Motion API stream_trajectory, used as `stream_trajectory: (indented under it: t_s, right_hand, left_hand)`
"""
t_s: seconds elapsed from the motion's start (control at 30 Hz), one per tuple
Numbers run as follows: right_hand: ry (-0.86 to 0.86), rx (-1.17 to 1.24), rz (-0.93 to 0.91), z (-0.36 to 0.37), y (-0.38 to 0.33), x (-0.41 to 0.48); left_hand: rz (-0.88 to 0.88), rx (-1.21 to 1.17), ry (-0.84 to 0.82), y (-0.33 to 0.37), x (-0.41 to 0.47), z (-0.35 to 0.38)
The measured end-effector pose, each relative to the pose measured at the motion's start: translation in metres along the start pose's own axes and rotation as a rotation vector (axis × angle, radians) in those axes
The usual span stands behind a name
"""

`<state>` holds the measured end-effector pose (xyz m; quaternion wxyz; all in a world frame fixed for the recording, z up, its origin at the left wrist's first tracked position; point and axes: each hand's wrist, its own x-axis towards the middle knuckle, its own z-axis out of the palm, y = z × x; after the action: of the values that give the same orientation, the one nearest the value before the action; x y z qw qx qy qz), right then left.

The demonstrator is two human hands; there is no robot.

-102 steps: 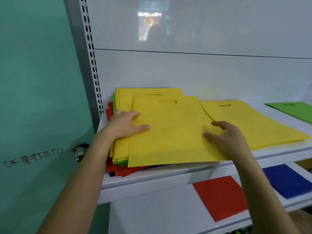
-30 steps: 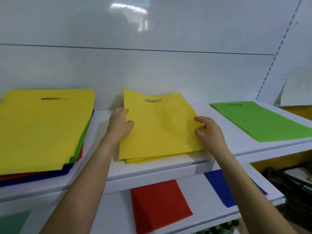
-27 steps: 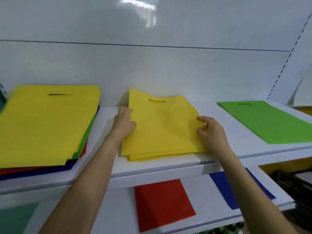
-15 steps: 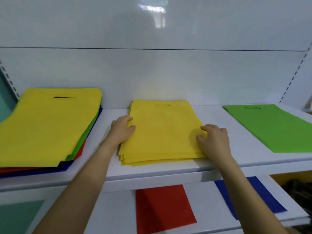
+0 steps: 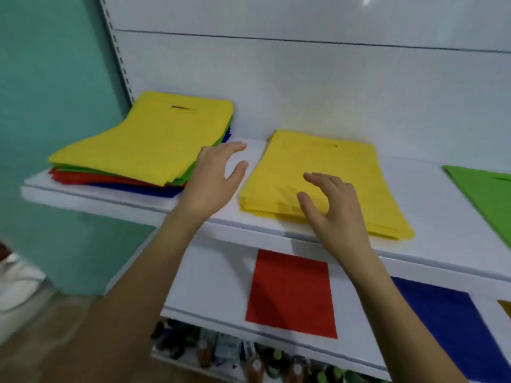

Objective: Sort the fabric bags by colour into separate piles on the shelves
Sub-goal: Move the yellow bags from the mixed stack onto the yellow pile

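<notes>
from the head view, looking down over the person's arms: the left hand (image 5: 213, 175) hangs over a bare strip of the upper shelf (image 5: 431, 205), in the gap between the mixed stack (image 5: 110, 176) and the yellow pile (image 5: 312, 158). its fingers are spread wide and relaxed, holding nothing. the fingertips are close to the mixed stack's right edge but, as far as i can see, apart from it. the right hand (image 5: 334, 208) is spread the same way over the near-left part of the yellow pile, and it is empty too. whether its fingertips touch the fabric i cannot tell.

the mixed stack sits at the shelf's left end by the teal wall (image 5: 49, 92), with a yellow bag (image 5: 166, 125) on top and green, red and blue edges showing beneath. the yellow pile lies squared up in the middle, and a green bag (image 5: 486, 189) lies well to its right. on the lower shelf (image 5: 210, 286) a red bag (image 5: 290, 294) and a blue bag (image 5: 448, 327) lie flat, side by side and apart.

these bags look thin, light and floppy, a little grippy rather than slick. i'd guess the top one would peel off easily but might drag its neighbour along. it is best taken by pinching both side edges, or a near corner, one layer only, and lifted flat so it doesn't fold.
</notes>
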<state>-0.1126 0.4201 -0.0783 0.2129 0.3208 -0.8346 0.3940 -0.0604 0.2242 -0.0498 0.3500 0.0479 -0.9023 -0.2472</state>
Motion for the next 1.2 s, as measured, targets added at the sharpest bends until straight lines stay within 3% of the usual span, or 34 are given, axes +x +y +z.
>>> stream_trajectory:
  t_s: [0.27,0.5,0.8,1.2]
  right_hand:
    - [-0.203,0.252,-0.281,0.08,-0.098,-0.039]
    - [-0.351,0.307,-0.361,0.133,-0.18,-0.081]
    - [-0.298,0.307,-0.249,0.18,-0.279,-0.107]
    - [-0.083,0.123,-0.14,0.185,-0.299,-0.055]
  left_hand:
    - [-0.195,0.166,0.186,-0.045,-0.081,-0.108]
    - [-0.298,0.167,0.246,-0.091,-0.138,-0.17]
    - [-0.282,0.181,0.207,-0.163,-0.174,-0.248]
    - [-0.195,0.051,0.125,-0.217,-0.117,-0.267]
